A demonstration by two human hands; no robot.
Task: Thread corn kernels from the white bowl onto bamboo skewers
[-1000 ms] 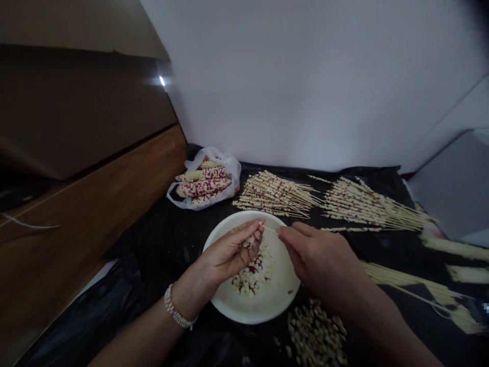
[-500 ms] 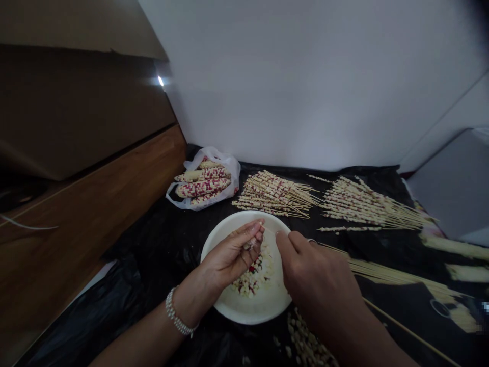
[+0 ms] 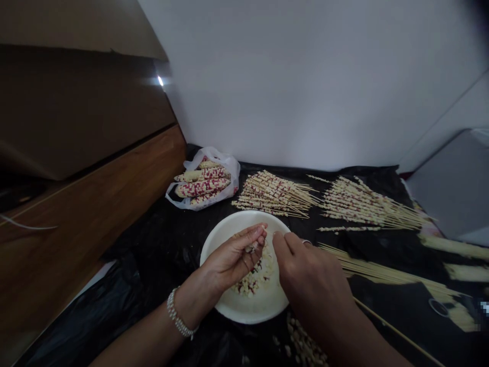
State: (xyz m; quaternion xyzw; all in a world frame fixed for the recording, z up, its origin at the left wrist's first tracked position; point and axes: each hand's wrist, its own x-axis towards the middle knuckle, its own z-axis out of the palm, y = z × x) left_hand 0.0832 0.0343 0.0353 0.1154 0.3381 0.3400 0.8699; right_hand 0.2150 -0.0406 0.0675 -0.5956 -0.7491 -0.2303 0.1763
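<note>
Over a white bowl (image 3: 217, 229), my left hand (image 3: 233, 257) is closed, thumb and fingertip pinching a pale corn kernel (image 3: 264, 227). More kernels show in its curled fingers. My right hand (image 3: 305, 265), a ring on one finger, is closed around a thin bamboo skewer (image 3: 395, 329), whose long end sticks out behind it to the lower right. The skewer's front end, near my left fingertips, is too fine to make out clearly. Loose pale and dark red corn kernels (image 3: 252, 285) lie in the bowl below my left hand.
Behind the bowl are a plastic bag of corn cobs (image 3: 202, 187) and two piles of kernel-threaded skewers (image 3: 273, 191). Bare skewers (image 3: 378, 270) and stripped cobs (image 3: 454, 247) lie at right. Scattered kernels (image 3: 305, 341) rest on the black plastic sheet (image 3: 160, 250). A white wall (image 3: 290, 81) stands behind.
My right hand has shifted slightly left, closer to my left fingertips, and the skewer's rear end has moved left with it. My left hand has barely moved.
</note>
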